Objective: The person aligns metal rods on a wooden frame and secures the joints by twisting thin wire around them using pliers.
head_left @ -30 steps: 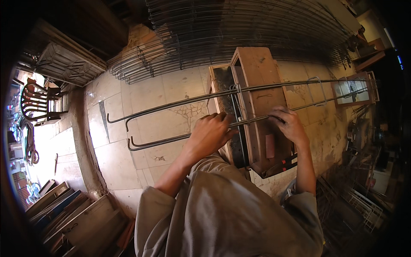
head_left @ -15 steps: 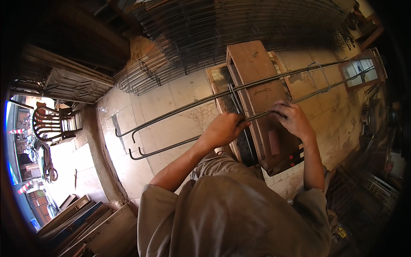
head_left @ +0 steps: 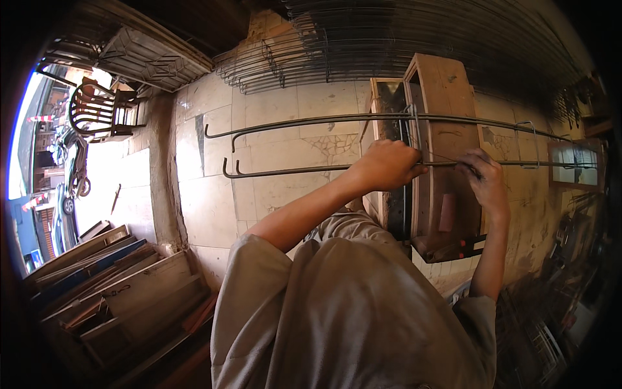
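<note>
Long dark steel rods with hooked ends (head_left: 291,123) lie in two pairs across a brown wooden box (head_left: 447,91). My left hand (head_left: 389,165) is closed round the near pair, over the box's left edge. Just to its right, my right hand (head_left: 484,181) pinches with bent fingers beside the same rods. A thin dark wire (head_left: 444,156) seems to stretch between the hands; its ends are hidden by my fingers. A rectangular wire stirrup (head_left: 528,144) sits around the rods farther right. On the box top lies a small bent wire (head_left: 441,133).
Bundles of steel cages (head_left: 363,55) lie along the far side. Wooden boards (head_left: 155,282) are stacked at lower left, with a wooden chair (head_left: 97,110) beyond. A glass-topped frame (head_left: 576,164) is under the rods' right end. Red-handled pliers (head_left: 463,249) rest on the box's near end.
The view has turned, so the rods look more level and everything sits farther right. My hands stay at the near rods, and the right fingers have shifted their grip.
</note>
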Action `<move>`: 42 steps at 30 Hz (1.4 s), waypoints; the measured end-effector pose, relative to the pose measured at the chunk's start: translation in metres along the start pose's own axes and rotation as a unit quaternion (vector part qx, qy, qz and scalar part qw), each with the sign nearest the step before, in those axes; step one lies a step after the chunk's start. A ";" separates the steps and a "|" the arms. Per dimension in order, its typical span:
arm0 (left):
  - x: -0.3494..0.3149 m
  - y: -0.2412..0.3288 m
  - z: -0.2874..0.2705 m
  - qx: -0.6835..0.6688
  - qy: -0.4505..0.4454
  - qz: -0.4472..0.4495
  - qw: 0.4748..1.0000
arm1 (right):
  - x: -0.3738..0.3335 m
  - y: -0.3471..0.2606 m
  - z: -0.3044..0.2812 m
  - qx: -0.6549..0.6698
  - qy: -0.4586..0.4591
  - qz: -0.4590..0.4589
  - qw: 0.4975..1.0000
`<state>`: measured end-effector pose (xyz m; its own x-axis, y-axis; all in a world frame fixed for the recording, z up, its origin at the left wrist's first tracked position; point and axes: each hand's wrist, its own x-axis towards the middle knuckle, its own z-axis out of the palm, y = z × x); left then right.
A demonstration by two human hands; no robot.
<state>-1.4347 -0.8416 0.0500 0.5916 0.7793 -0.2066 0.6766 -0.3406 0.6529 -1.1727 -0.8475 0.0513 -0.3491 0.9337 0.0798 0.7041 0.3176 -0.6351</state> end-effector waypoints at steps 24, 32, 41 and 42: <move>-0.005 0.004 0.016 -0.029 0.077 -0.027 0.996 | -0.048 -0.041 -0.033 -0.081 0.068 0.082 0.991; -0.005 0.004 0.016 -0.048 0.085 -0.015 0.995 | -0.123 -0.111 0.020 0.009 0.042 0.174 0.984; -0.003 0.011 0.005 -0.056 0.071 -0.036 0.995 | -0.106 -0.106 0.072 -0.048 0.031 0.150 0.987; -0.003 0.010 0.007 -0.061 0.074 -0.032 0.995 | -0.104 -0.105 0.074 -0.050 0.025 0.139 0.989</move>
<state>-1.4264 -0.8507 0.0525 0.4712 0.8696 -0.1473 0.6474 -0.2275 0.7274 -1.2558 -0.9903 0.0531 -0.1055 0.9933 -0.0477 0.8273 0.0610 -0.5584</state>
